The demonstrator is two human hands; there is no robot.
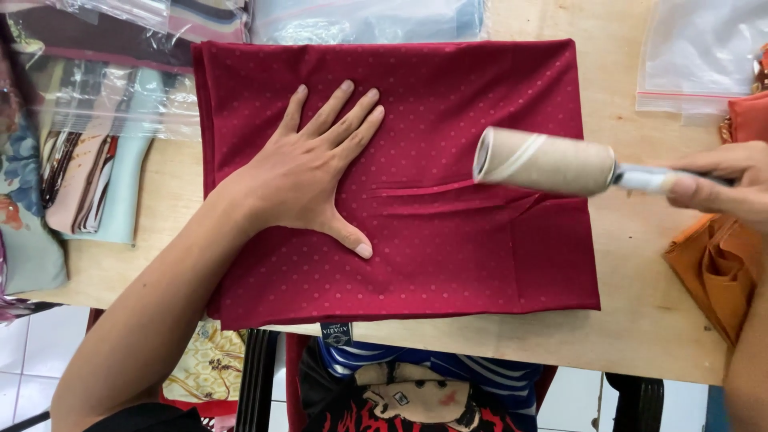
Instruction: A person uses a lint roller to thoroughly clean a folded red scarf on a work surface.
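A folded dark red cloth (448,256) with a faint dot pattern lies flat on a light wooden table (640,320). My left hand (316,172) presses palm-down on the cloth's left half, fingers spread. My right hand (724,184) grips the handle of a lint roller (544,162). The roller's beige cylinder hovers over the cloth's right half, above a small crease in the fabric.
An orange cloth (716,268) sits at the table's right edge. Bagged folded fabrics (104,152) lie at the left, with clear plastic bags (696,52) along the back. Patterned cloths (400,384) hang below the table's front edge.
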